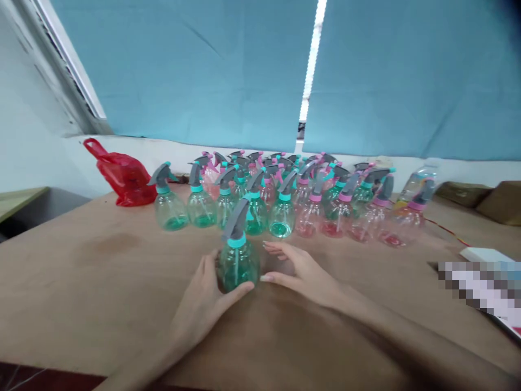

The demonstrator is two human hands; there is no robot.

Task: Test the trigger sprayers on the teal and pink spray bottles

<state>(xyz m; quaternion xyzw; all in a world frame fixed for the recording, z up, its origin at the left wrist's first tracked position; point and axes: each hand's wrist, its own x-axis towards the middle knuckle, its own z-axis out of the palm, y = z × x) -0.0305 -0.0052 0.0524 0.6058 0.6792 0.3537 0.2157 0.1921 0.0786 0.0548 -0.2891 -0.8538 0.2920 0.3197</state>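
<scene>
My left hand [209,296] is wrapped around the body of a green spray bottle [238,269], its thumb across the near side. This bottle stands upright, with a turquoise collar and a grey trigger head. Just to its right is my right hand [303,274], fingers apart and curved toward the bottle, holding nothing. Behind the hands, a front row of spray bottles runs across the table: green ones such as the clear-green bottle [281,220] on the left and middle, pink ones such as the pink bottle [338,217] on the right.
More spray bottles crowd behind the front row. A red plastic bag [128,182] sits at the back left of the wooden table [81,293]. On the right lie a partly blurred-out flat item [484,288], a thin cord [448,231] and brown packages [502,203]. Blue curtains [195,70] hang behind.
</scene>
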